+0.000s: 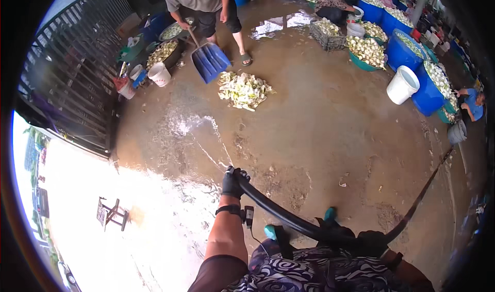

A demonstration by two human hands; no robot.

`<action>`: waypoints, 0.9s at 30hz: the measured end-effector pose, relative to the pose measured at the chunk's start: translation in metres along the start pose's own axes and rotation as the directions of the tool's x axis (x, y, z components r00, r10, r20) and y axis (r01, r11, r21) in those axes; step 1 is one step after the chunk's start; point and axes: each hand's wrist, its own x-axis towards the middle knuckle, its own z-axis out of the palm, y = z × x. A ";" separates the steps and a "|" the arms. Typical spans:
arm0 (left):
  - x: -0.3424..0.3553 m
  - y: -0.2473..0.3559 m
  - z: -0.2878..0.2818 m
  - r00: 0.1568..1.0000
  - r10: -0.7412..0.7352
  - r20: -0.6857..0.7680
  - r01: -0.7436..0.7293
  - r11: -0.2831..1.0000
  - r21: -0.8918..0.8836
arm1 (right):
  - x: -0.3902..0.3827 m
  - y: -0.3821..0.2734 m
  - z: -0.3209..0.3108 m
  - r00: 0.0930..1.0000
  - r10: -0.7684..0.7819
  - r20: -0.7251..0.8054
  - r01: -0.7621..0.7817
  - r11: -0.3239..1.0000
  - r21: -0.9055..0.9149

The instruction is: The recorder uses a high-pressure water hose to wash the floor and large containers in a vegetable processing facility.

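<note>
A thick black hose runs from my left hand across my waist and off to the right. My left hand, in a dark glove, is closed around the hose's end, and water sprays from it in split streams onto the wet floor ahead. Low in front of my body, my right hand, also in a dark glove, is wrapped round the hose farther back; its fingers are partly lost in shadow. Beyond the spray lies a heap of pale, leafy vegetable scraps on the floor.
A person stands with a blue shovel beside the heap. Blue tubs of pale vegetables and a white bucket line the right. A dark slatted fence and a small wooden stool are at left.
</note>
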 end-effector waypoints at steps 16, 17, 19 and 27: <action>-0.009 0.242 -0.097 0.936 0.344 -0.074 -0.348 0.937 -0.041 | 0.179 -0.162 -0.025 0.972 -0.221 0.080 0.188 0.936 0.297; -0.006 0.248 -0.102 0.935 0.349 -0.065 -0.350 0.936 -0.021 | 0.186 -0.160 -0.011 0.972 -0.207 0.110 0.164 0.936 0.312; 0.003 0.265 -0.110 0.932 0.360 -0.039 -0.359 0.933 0.027 | 0.198 -0.163 0.015 0.940 -0.312 0.140 0.248 0.904 0.349; 0.038 0.302 -0.122 0.884 0.405 -0.234 -0.397 0.914 0.085 | 0.304 -0.169 0.063 0.906 -0.411 0.100 0.327 0.830 0.452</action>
